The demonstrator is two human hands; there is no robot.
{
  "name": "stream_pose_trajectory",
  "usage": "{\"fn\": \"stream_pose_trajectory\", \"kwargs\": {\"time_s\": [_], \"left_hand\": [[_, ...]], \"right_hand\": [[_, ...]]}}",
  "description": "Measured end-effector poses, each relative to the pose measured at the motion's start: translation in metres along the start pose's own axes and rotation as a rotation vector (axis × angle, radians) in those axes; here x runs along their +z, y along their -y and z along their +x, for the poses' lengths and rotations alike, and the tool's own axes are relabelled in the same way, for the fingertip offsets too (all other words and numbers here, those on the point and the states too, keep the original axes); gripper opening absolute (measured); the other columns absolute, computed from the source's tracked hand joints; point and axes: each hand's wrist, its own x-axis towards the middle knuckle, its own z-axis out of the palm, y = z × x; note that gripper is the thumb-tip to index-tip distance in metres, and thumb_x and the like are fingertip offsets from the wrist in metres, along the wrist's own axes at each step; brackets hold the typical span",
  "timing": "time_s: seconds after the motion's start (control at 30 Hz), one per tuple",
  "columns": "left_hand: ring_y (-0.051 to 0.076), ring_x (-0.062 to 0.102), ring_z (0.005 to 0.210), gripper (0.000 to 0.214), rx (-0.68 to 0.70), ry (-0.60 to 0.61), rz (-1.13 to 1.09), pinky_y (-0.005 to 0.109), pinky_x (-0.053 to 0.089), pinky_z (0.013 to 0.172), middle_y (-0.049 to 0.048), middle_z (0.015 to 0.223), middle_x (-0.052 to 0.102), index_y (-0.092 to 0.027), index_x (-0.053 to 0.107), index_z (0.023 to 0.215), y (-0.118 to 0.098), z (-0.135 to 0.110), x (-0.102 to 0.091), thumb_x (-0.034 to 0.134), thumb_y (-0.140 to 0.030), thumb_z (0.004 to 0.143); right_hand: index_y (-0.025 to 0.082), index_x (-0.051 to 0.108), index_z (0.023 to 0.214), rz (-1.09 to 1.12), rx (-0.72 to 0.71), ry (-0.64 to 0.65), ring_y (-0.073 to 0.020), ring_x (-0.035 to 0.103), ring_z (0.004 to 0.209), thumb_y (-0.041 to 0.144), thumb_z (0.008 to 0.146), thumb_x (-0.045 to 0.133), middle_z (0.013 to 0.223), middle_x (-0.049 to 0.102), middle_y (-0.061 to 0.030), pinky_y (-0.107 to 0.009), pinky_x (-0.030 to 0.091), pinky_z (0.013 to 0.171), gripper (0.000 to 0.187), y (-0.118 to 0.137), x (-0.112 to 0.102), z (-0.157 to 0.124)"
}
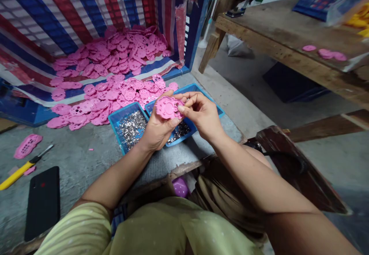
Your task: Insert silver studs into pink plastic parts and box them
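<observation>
A pink plastic shell piece [167, 108] with small holes and a round middle is gripped by my left hand [157, 130] at its left and lower edge. My right hand [204, 114] pinches at the piece's right side, thumb and fingertips together; whatever is between them is too small to make out. Below my hands are two blue trays of small shiny metal parts: the left tray [114, 126] is in plain sight, and the right tray [220, 110] is partly covered by my hands.
A heap of pink shells [115, 55] spills from a crate lined with striped cloth [83, 9]. To the left lie a yellow-handled screwdriver [20, 174], a black phone [43, 201] and a single pink shell [27, 146]. A wooden table [276, 24] stands at the right.
</observation>
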Motion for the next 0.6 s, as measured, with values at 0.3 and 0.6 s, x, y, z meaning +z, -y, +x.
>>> {"fn": "stream_pose_trajectory", "kwargs": {"time_s": [0.3,0.6], "left_hand": [[0.038,0.062,0.137,0.085,-0.108,-0.017,-0.065,0.064,0.054,0.111,0.0097,0.128,0.072,-0.031,0.046,0.149,-0.015,-0.002,0.005,0.069,-0.006,0.071],[0.037,0.068,0.128,0.086,0.090,-0.205,0.026,0.054,0.066,0.096,0.0056,0.117,0.075,-0.031,0.050,0.143,-0.051,-0.004,0.013,0.070,0.000,0.065]], "right_hand": [[0.025,0.064,0.078,-0.141,0.117,-0.169,-0.0132,0.045,0.060,0.061,0.074,0.082,0.070,0.058,0.0025,-0.031,0.041,0.059,0.040,-0.021,-0.038,0.035],[0.021,0.068,0.086,-0.669,-0.111,0.515,-0.0229,0.063,0.094,0.021,0.091,0.060,0.097,0.073,-0.0065,-0.038,0.049,0.091,0.010,-0.036,0.020,-0.001]]}}
